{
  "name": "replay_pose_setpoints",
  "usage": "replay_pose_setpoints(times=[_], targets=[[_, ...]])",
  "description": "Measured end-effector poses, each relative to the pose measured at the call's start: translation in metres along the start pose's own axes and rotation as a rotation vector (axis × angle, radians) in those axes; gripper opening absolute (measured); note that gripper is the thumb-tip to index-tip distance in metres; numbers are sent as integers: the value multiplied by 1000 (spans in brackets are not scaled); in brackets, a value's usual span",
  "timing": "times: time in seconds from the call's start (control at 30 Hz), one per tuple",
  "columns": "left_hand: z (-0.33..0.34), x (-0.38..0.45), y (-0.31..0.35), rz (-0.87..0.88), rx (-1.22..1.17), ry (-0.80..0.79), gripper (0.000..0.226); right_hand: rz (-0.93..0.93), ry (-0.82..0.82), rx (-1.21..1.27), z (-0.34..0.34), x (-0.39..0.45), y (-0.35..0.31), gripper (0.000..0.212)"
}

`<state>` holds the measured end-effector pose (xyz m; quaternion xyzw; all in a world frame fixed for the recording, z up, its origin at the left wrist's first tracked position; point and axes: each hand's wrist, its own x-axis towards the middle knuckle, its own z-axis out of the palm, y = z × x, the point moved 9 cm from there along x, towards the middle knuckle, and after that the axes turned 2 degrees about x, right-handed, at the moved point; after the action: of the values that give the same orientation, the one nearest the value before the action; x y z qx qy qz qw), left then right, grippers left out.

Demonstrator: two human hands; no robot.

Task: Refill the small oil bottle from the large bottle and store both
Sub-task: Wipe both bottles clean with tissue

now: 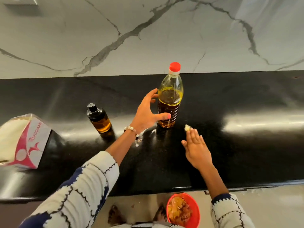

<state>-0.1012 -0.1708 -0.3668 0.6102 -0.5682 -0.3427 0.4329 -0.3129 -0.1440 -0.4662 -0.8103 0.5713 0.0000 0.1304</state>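
Left hand point(146, 111) spread wide, thumb and fingertips touching large bottle point(170, 96), not gripping. Right hand point(196, 149) flat beside a pale scrap point(187, 128). Small bottle point(98, 118) stands left, apart.

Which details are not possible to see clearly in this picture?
Head view only:
- Left hand fingers go behind the large bottle; grip unclear.
- Pale scrap at right hand fingertips: too small to identify.
- Tissue pack: cut by left edge.
- Red bowl contents: blurred.

Glossy black counter point(246, 99) beneath a grey-veined marble wall point(148, 30).
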Motion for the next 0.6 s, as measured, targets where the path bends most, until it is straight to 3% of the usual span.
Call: replay_pose_setpoints(times=[0.1, 0.17, 0.33, 0.43, 0.6], targets=[[20, 9, 7, -7, -40, 14, 95, 198, 17, 29, -2, 4, 16, 63], [24, 14, 5, -33, -62, 67, 95, 197, 19, 38, 0, 8, 3, 65], [17, 22, 8, -51, -19, 194, 88, -249, -97, -14, 18, -12, -62, 70], [2, 22, 8, -61, -25, 295, 84, -373, -152, -72, 18, -24, -46, 85], [-41, 11, -10, -172, -43, 506, 79, -36, -69, -29, -2, 16, 23, 60]])
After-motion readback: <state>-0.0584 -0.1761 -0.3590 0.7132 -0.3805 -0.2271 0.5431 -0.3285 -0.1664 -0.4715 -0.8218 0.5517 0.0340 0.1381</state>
